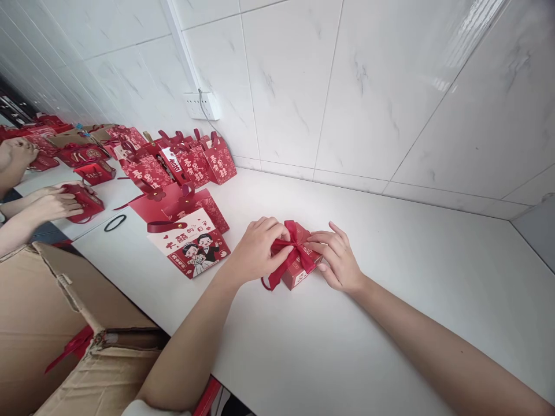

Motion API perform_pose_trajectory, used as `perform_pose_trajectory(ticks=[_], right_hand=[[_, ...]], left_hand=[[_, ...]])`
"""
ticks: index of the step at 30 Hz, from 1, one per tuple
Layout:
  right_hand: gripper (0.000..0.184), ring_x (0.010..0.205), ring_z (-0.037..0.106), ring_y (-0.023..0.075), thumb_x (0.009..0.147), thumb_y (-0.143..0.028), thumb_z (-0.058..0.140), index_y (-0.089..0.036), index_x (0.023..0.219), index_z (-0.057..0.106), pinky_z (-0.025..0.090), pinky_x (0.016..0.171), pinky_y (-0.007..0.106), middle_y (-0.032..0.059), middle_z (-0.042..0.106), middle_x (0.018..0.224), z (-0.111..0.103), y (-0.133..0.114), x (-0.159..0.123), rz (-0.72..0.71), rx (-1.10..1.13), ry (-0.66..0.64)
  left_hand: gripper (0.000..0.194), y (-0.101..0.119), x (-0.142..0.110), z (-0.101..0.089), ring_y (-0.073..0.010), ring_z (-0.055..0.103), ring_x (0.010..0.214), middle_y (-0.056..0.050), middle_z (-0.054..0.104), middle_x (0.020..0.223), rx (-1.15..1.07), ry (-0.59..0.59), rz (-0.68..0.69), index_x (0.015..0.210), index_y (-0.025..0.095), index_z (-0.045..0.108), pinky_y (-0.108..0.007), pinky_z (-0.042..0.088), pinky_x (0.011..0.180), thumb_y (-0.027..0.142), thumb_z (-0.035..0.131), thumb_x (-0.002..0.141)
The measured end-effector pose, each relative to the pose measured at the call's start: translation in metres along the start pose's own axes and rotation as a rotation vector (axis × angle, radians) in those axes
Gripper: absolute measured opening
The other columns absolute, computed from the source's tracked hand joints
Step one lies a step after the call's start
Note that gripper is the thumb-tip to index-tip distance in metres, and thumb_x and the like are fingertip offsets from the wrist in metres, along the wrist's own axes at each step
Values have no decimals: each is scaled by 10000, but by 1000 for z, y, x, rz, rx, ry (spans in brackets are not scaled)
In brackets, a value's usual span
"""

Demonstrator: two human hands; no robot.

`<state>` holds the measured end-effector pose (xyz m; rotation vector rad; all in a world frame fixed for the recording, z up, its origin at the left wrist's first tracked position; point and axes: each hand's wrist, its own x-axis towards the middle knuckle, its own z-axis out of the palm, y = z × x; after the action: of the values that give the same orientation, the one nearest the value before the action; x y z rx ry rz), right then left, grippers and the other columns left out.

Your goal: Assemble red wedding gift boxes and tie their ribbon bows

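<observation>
A small red gift box (296,279) lies on the white table, with a red ribbon bow (296,245) across its top. My left hand (262,249) pinches the bow's left loop between thumb and fingers. At the box's right side is my right hand (336,259), its fingers stretched and apart. Its fingertips touch the box beside the bow's right half, with the thumb lower down near a ribbon tail. Left of the box lies a red and white gift bag (197,245) printed with a cartoon couple. The underside of the gift box is hidden.
Several red gift bags (186,164) stand against the tiled wall, below a white socket (202,106). Open cardboard cartons (87,289) sit at the table's left edge. Farther left, a co-worker's hands (58,202) hold another red box (87,202); another person's hands (19,151) show beyond.
</observation>
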<state>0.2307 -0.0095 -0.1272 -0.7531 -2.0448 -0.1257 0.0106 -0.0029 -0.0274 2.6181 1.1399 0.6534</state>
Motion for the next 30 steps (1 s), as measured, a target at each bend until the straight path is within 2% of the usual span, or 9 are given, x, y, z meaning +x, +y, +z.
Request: perform_pose_trajectory(ticks=[4,6,9,13,17,19,25,30], right_hand=[[329,1069,585,235,900,-209,441,-250,1222,498,286,1092,560,65,622,1078,0,-1,1,-4,-39,14],[336,1069,583,234,896,-194,443,-242,1224,497,291,1087,565,71,620,1087,0,-3,0,0,-34,12],[328,1079,579,232,904,-194,440,-247,1222,500,300,1084,562,69,616,1107,0,-4,-2,28,-23,3],[318,1086,577,232,911,-204,440,-248,1220,506,311,1082,557,70,613,1113,1,-4,-4,47,-12,2],[314,1080,576,234,906,-195,448,-236,1210,515,319,1077,554,78,607,1117,1,-4,-5,44,-9,3],[311,1076,574,235,907,-193,444,-236,1206,517,329,1069,554,78,605,1117,1,-4,-4,51,-8,2],[313,1073,567,235,905,-179,445,-220,1206,519,338,1064,546,87,597,1116,0,-5,-3,54,7,1],[313,1073,564,237,904,-177,450,-222,1206,518,341,1063,544,89,597,1117,0,-5,-4,59,4,-5]], left_hand=[[57,0,0,1,-185,512,892,-24,577,918,-49,9,-18,877,211,569,-362,387,867,244,526,858],[60,1,0,2,-177,512,843,-16,570,869,-100,7,-75,838,205,542,-352,400,822,264,551,843],[163,0,0,4,-181,513,840,-14,561,853,-192,15,-167,820,204,517,-340,415,781,336,611,811],[227,-3,0,7,-195,504,918,-22,551,897,-226,21,-159,779,199,523,-361,404,868,372,671,767],[416,-11,-1,6,-212,495,986,-37,542,1025,-302,64,-198,942,216,514,-362,415,867,402,765,668],[464,-17,-2,3,-223,485,1040,-44,526,1075,-337,45,-228,984,223,520,-357,421,868,428,773,653],[349,-24,0,4,-206,519,1069,-41,527,1103,-522,-87,-260,868,201,579,-339,436,903,451,743,688],[188,-18,6,21,-181,556,1047,-48,577,1074,-597,34,-308,838,191,656,-336,417,964,373,661,790]])
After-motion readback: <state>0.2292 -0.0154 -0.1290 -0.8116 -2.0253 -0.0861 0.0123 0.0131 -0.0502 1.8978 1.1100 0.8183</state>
